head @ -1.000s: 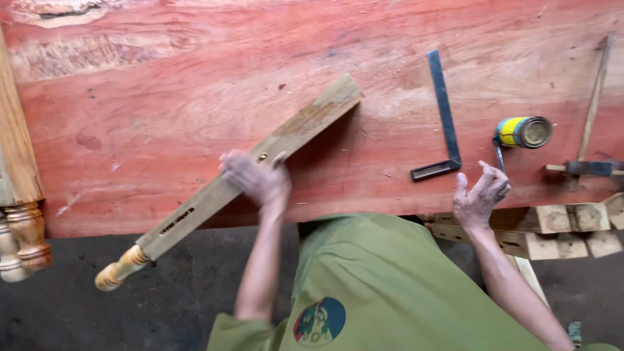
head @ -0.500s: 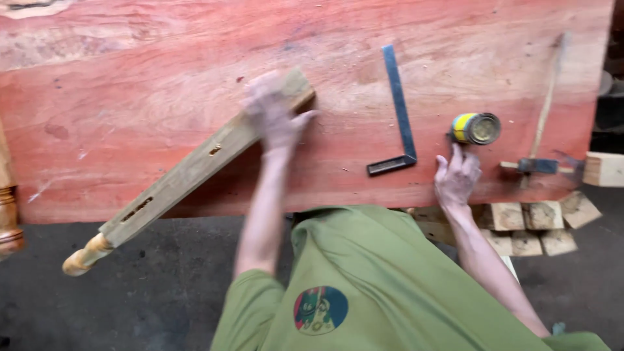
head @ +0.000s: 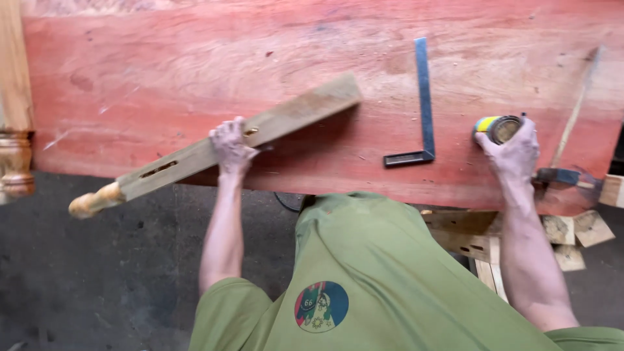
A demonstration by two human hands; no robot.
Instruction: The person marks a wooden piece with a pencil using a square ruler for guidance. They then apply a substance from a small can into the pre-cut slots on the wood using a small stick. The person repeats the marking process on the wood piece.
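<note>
A long wooden leg piece (head: pixel 286 120) with slots and a turned knob end lies slanted across the front edge of a big reddish wooden slab (head: pixel 195 71). My left hand (head: pixel 231 146) grips it near its middle, at the slab's edge. My right hand (head: pixel 513 153) closes over a yellow and blue tape measure (head: pixel 497 127) lying on the slab at the right. A steel try square (head: pixel 422 107) lies flat between the two hands.
A hammer (head: pixel 565 172) with a thin wooden handle rests at the slab's right end. Turned wooden legs (head: pixel 16 130) stand at the far left. Wooden offcuts (head: pixel 575 234) are stacked under the slab on the right. Dark floor lies below.
My left hand slid back from the leg's far end to its middle and gripped it. My right hand moved forward from the slab's edge onto the tape measure.
</note>
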